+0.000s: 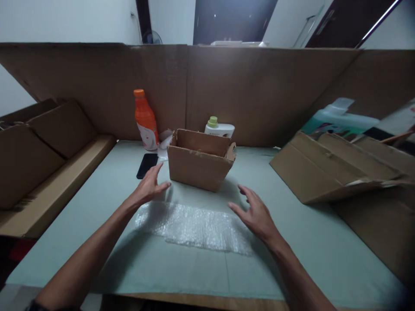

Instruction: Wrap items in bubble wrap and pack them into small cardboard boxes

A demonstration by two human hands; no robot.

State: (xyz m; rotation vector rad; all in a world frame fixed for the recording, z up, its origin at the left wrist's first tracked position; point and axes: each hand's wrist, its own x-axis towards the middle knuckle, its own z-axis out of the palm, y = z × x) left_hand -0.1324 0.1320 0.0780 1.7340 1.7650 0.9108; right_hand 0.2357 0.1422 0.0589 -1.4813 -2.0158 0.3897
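Observation:
A small open cardboard box (198,166) stands on the pale green table (308,242), its flaps up. A sheet of bubble wrap (194,226) lies flat just in front of it. My left hand (149,186) hovers open by the box's left front corner, above the wrap's left end. My right hand (256,214) is open with fingers spread over the wrap's right end, a short way from the box. Neither hand holds anything.
An orange bottle (145,121) and a black phone (147,165) are left of the box. A white bottle with a green cap (219,128) stands behind it. Flattened cardboard (327,172) lies at the right, cardboard boxes (48,160) at the left, a cardboard wall behind.

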